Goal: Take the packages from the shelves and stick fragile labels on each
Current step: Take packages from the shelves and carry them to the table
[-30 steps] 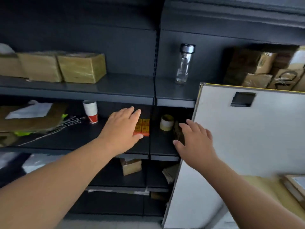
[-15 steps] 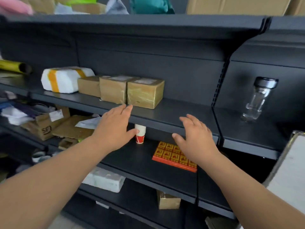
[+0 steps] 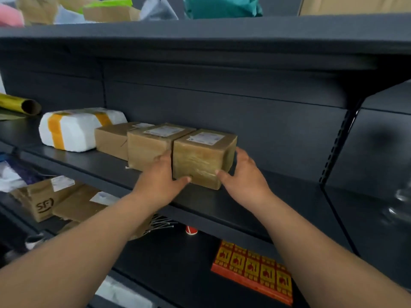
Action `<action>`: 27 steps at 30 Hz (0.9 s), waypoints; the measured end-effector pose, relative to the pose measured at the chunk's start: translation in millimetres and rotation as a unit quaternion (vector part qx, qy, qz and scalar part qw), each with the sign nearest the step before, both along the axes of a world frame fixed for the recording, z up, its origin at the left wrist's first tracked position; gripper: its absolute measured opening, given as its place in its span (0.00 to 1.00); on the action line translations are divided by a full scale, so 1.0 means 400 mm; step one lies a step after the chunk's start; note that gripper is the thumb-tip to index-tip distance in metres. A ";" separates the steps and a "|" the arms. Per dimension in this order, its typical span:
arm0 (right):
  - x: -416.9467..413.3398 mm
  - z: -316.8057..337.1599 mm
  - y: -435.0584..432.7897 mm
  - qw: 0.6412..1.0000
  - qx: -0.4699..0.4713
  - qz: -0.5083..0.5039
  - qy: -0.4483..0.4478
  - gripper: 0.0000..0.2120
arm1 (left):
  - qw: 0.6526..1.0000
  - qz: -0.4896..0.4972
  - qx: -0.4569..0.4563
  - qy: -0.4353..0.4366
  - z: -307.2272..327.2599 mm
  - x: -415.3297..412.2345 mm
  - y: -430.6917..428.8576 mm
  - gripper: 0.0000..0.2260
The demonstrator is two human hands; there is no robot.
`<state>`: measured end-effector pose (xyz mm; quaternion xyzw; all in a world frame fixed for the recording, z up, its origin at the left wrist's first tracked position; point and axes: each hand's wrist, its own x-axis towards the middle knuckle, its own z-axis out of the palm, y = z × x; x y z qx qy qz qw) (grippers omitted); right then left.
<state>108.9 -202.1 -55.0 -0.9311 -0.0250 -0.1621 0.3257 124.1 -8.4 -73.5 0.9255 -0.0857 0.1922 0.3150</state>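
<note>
Dark grey metal shelving (image 3: 222,103) fills the view. On its middle shelf (image 3: 278,196), a tape-wrapped brown cardboard cube package (image 3: 200,158) ends a row at the right, touching a matching box (image 3: 148,150). The left hand (image 3: 160,181) and right hand (image 3: 242,176) clasp its opposite sides, thumbs on the near face, both equally close. It likely pulls straight toward the person.

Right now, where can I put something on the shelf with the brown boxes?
The shelf is bare right of the end box, up to the slotted post. Left is crowded: middle box, left box, white parcel.
</note>
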 end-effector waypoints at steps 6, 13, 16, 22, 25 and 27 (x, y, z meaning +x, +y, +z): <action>0.092 -0.013 0.033 1.000 -0.014 -0.001 -0.006 0.31 | 0.998 -0.033 -0.030 -0.046 -0.015 0.081 0.018 0.30; 0.072 -0.029 0.014 0.996 0.082 0.000 -0.039 0.24 | 0.996 -0.056 -0.057 -0.026 0.003 0.107 0.038 0.34; 0.039 -0.041 0.028 0.993 0.100 -0.015 -0.056 0.24 | 0.989 -0.123 -0.082 0.013 0.016 0.105 0.041 0.29; -0.079 -0.047 0.058 0.984 0.136 -0.075 -0.082 0.22 | 0.954 -0.239 -0.175 0.045 0.012 0.064 0.030 0.19; -0.160 -0.035 0.062 0.974 0.166 -0.117 -0.101 0.18 | 0.937 -0.278 -0.204 0.053 0.011 0.019 0.005 0.19; -0.223 -0.027 0.063 0.966 0.173 -0.148 -0.118 0.13 | 0.926 -0.303 -0.219 0.059 0.007 -0.010 -0.020 0.19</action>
